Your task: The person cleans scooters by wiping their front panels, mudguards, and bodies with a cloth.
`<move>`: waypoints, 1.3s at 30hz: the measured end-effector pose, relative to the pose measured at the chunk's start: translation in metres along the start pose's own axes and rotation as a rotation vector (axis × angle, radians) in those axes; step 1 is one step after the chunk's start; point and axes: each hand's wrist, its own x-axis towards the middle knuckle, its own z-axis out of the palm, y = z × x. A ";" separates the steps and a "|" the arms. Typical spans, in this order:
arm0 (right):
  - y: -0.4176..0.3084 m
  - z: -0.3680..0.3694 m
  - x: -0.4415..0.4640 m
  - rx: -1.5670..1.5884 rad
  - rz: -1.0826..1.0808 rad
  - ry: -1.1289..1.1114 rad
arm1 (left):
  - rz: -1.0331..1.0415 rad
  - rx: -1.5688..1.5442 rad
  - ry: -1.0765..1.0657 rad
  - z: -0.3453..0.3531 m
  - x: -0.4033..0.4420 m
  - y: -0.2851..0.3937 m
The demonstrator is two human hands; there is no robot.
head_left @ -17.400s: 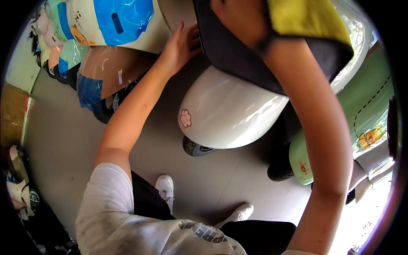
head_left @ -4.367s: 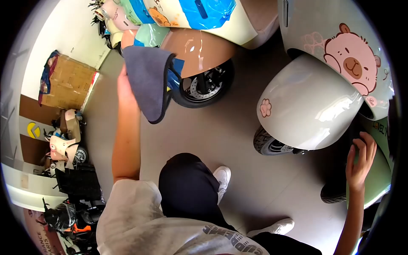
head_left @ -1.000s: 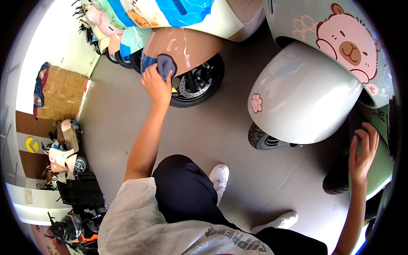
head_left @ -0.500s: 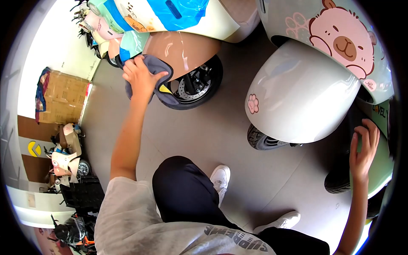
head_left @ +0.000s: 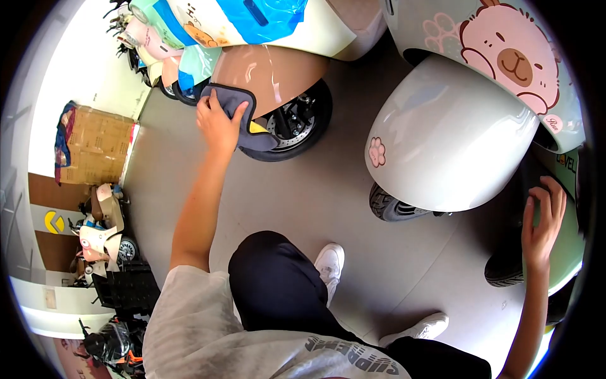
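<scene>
My left hand (head_left: 219, 122) presses a grey cloth (head_left: 235, 101) with dark edging and a yellow underside against the front end of a brown fender (head_left: 268, 72). Part of the cloth hangs beside the front wheel (head_left: 300, 123) below that fender. Over at the right, my right hand (head_left: 544, 221) rests on a green fender (head_left: 568, 249), its fingers spread and holding nothing. Between the hands is a glossy white fender (head_left: 448, 139) with a pink paw sticker.
A grey scooter body with a pink animal picture (head_left: 514, 60) stands at the top right. At the upper left is a cream body with blue film (head_left: 262, 19). A cardboard sheet (head_left: 98, 145) leans on the left wall, with more scooters (head_left: 101, 237) below.
Over the last second, my left hand has shifted on the brown fender's front end with the cloth, first leftward, then slightly back right. My right hand has stayed on the green fender.
</scene>
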 end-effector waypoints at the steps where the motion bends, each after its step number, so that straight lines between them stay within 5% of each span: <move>1: 0.000 0.000 0.000 -0.004 0.001 0.001 | -0.003 -0.055 0.028 0.004 -0.001 0.001; 10: -0.005 0.003 0.003 0.031 -0.009 -0.008 | 0.241 0.170 -0.043 -0.008 -0.002 0.009; 13: -0.011 0.001 0.007 0.025 -0.048 -0.002 | 0.245 -0.012 0.078 0.008 0.008 -0.011; 15: -0.011 0.000 0.008 0.016 -0.038 -0.012 | -0.122 -0.223 -0.119 0.048 0.039 -0.064; 17: -0.013 -0.002 0.008 0.017 -0.039 -0.028 | -0.250 -0.252 -0.398 0.033 0.084 -0.078; 23: -0.017 -0.003 0.008 0.045 -0.025 -0.036 | -0.188 -0.426 -0.420 0.063 0.148 -0.089; 31: -0.004 -0.004 -0.006 0.013 -0.007 -0.051 | -0.013 -0.866 -0.275 -0.017 0.102 -0.013; 34: -0.008 0.002 0.002 0.019 -0.021 -0.051 | 0.181 -0.458 -0.274 -0.021 0.093 -0.015; 38: -0.016 0.004 0.010 0.049 -0.053 -0.060 | 0.239 0.024 -0.074 -0.004 0.068 0.005; 39: -0.016 0.005 0.010 0.049 -0.052 -0.061 | 0.113 -0.040 -0.136 0.001 0.075 0.004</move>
